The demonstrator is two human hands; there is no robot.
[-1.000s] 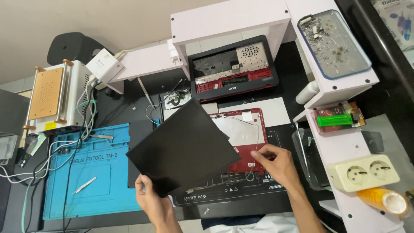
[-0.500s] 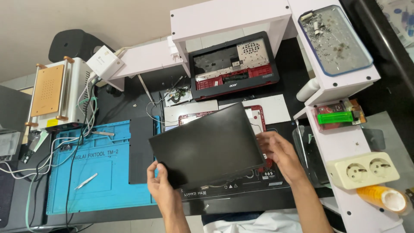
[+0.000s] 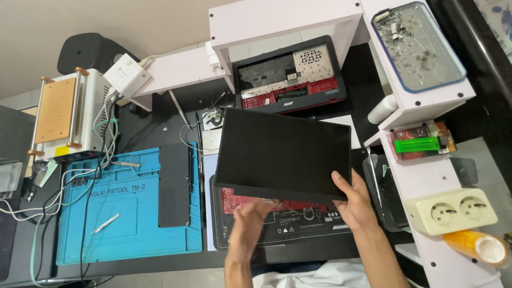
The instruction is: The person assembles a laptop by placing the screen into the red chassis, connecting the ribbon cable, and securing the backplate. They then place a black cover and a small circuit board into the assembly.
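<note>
1. Head view showed a flat black panel (image 3: 285,154) held up over the middle of the desk (image 3: 160,114).
2. Right hand (image 3: 354,205) gripped the panel's near right corner, fingers closed on its edge.
3. Left hand (image 3: 248,226) was under the near edge, fingers loose and spread, blurred.
4. Below lay a red laptop part (image 3: 240,201).
5. A blue mat (image 3: 125,210) lay to the left.
</note>
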